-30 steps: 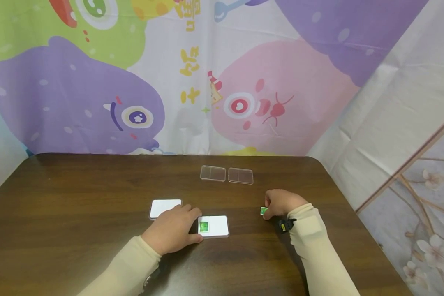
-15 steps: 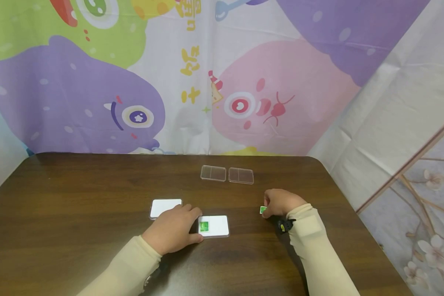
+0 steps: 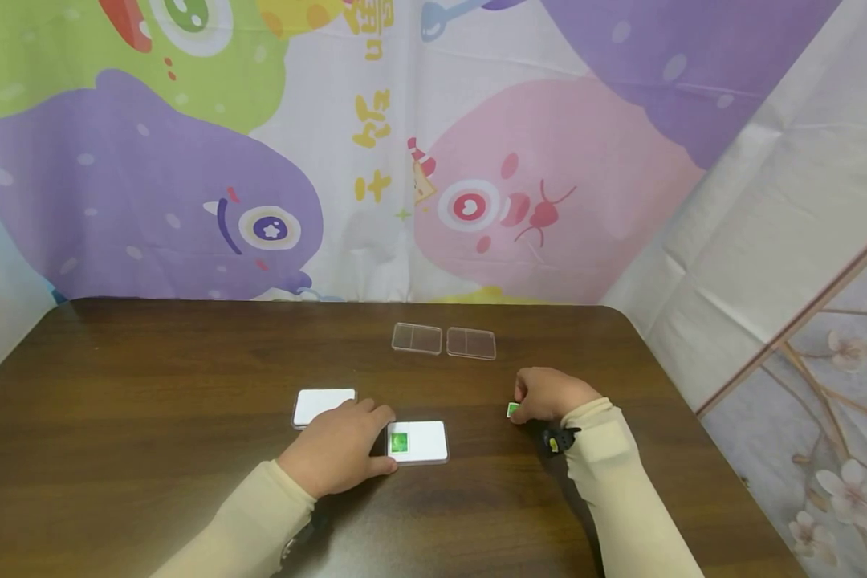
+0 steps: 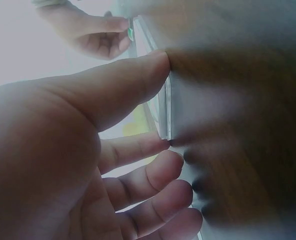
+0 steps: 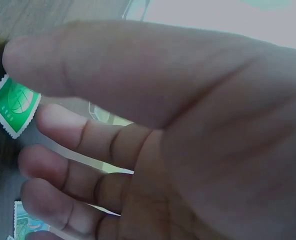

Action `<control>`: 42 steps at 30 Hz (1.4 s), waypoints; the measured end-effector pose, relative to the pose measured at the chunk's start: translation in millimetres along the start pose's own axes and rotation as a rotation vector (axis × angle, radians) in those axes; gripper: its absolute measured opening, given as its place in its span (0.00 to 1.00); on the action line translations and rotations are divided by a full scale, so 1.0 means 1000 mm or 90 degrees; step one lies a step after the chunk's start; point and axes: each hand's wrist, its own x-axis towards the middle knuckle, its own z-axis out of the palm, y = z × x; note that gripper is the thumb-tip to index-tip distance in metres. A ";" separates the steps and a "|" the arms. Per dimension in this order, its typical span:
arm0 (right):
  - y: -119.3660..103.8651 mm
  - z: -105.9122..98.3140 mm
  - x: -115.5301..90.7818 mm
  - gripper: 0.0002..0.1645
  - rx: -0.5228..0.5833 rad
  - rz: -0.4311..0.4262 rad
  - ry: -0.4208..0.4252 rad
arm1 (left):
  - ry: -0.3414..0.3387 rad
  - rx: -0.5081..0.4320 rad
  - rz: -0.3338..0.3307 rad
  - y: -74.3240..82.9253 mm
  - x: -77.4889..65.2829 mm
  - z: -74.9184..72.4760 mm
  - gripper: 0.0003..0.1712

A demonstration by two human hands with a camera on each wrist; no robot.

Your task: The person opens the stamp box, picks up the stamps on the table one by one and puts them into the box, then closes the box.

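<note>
My left hand (image 3: pixel 339 448) holds a flat clear plastic case (image 3: pixel 428 442) with a white insert, thumb and index finger at its left end. A green stamp (image 3: pixel 399 442) lies on the left part of that insert. In the left wrist view the case's edge (image 4: pixel 169 112) runs between thumb and index finger. Off to the right, low over the table, my right hand (image 3: pixel 552 395) pinches a green postage stamp (image 5: pixel 15 107) with perforated edges. The thumb covers one corner of the stamp, which looks slightly bent.
A second white-filled case (image 3: pixel 321 404) lies partly behind my left hand. Two clear lids, a left one (image 3: pixel 417 338) and a right one (image 3: pixel 471 343), lie farther back on the brown table (image 3: pixel 152 385). Another stamp (image 5: pixel 28 220) shows below the right fingers.
The right fingertips and the green stamp at them have shifted very slightly to the left. The left hand and the case stay where they were.
</note>
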 end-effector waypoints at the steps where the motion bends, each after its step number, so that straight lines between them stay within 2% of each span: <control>1: 0.000 0.000 0.000 0.15 -0.001 -0.001 0.002 | -0.001 0.001 0.000 0.000 0.000 0.000 0.29; 31: 0.000 0.003 0.002 0.12 -0.002 0.010 0.011 | 0.002 0.001 0.001 0.000 0.000 0.001 0.29; 42: 0.000 0.003 0.006 0.12 -0.001 -0.006 0.023 | 0.004 0.012 -0.003 0.000 0.000 0.001 0.28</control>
